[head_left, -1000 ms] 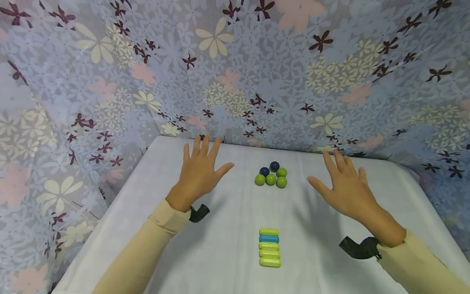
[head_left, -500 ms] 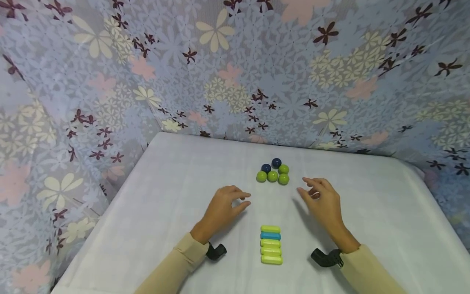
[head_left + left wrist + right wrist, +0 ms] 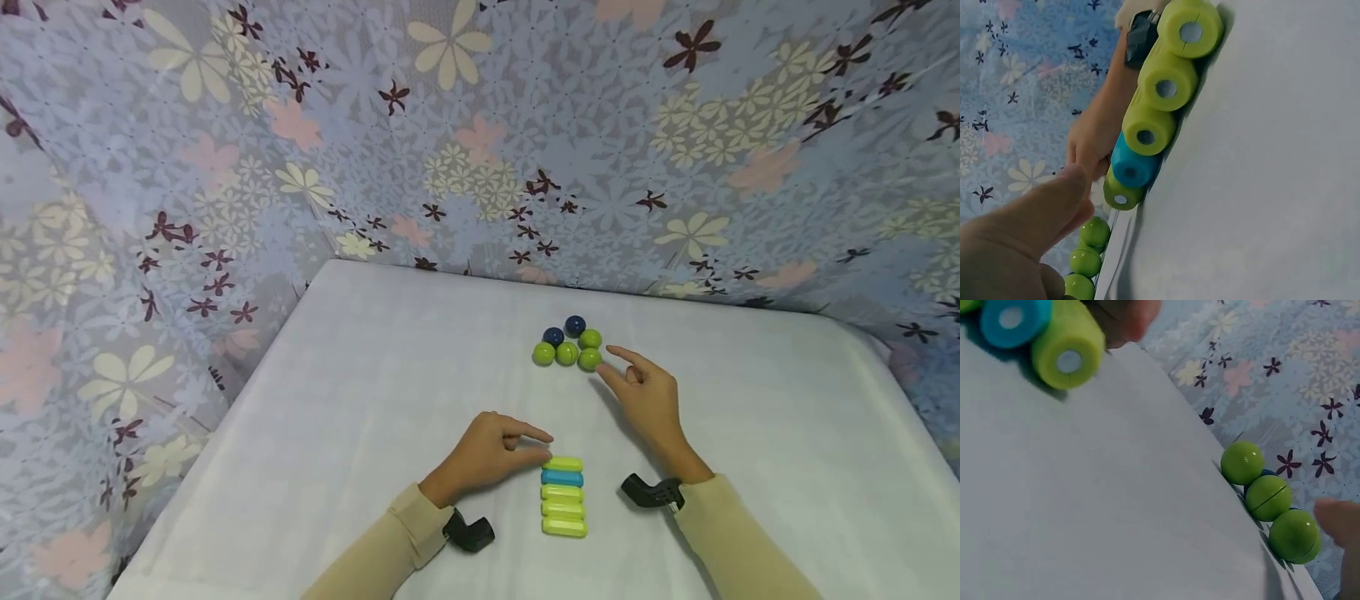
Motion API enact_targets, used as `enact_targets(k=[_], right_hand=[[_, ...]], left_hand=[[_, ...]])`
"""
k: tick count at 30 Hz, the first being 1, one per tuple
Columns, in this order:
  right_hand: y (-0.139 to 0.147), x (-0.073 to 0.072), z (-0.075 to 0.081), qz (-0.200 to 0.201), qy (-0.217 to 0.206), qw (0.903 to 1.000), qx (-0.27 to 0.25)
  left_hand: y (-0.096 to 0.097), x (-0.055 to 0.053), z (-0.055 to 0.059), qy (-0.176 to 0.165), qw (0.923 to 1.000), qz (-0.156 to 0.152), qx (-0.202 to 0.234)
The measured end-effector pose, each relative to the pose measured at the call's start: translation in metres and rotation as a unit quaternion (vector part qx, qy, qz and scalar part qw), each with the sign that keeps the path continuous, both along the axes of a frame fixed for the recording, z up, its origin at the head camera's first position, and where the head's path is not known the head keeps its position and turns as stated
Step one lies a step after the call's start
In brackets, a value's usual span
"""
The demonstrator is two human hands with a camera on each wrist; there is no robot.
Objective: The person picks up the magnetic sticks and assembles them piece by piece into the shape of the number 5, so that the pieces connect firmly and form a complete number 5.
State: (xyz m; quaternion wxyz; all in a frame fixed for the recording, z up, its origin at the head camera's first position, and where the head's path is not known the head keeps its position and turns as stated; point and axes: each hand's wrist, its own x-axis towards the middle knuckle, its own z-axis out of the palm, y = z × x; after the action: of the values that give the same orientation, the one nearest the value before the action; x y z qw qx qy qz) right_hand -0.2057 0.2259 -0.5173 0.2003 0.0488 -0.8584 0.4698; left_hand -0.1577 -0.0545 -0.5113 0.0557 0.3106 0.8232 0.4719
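A row of yellow-green magnetic rods (image 3: 563, 509) and one blue rod (image 3: 562, 477) lies side by side on the white cloth. My left hand (image 3: 489, 454) is at the far-left end of the row, thumb and index finger apart. Its thumb tip is beside the farthest yellow-green rod (image 3: 567, 463); whether it touches cannot be told. Pale round discs show in the rod ends (image 3: 1166, 89) in the left wrist view. My right hand (image 3: 649, 406) reaches toward the nearest right green ball (image 3: 589, 359), thumb and index finger parted, other fingers curled. Neither hand holds anything.
Several green balls (image 3: 567, 353) and two dark blue balls (image 3: 575, 326) cluster beyond the rods. White cloth (image 3: 390, 358) covers the table. A flower-printed curtain (image 3: 375, 150) hangs behind and at the left. Each wrist wears a black camera mount (image 3: 468, 532).
Both hands came down from raised, spread positions. The left hand moved right and nearer to the rods; the right hand moved left to the balls. Rods and balls kept their arrangement.
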Motion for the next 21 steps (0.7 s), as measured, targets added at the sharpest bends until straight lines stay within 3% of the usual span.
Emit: enact_targets(k=[10,21], right_hand=[[-0.0059,-0.0094,0.0033,0.009,-0.024,0.9972,0.070],[-0.0080,-0.0091,0.0006,-0.007,-0.023,0.9910,0.132]], left_hand=[[0.0002,0.0019,0.0029,0.082,0.9931,-0.006,-0.084],[0.0051,0.0051,0.0024,0.103,0.9887,-0.015,-0.108]])
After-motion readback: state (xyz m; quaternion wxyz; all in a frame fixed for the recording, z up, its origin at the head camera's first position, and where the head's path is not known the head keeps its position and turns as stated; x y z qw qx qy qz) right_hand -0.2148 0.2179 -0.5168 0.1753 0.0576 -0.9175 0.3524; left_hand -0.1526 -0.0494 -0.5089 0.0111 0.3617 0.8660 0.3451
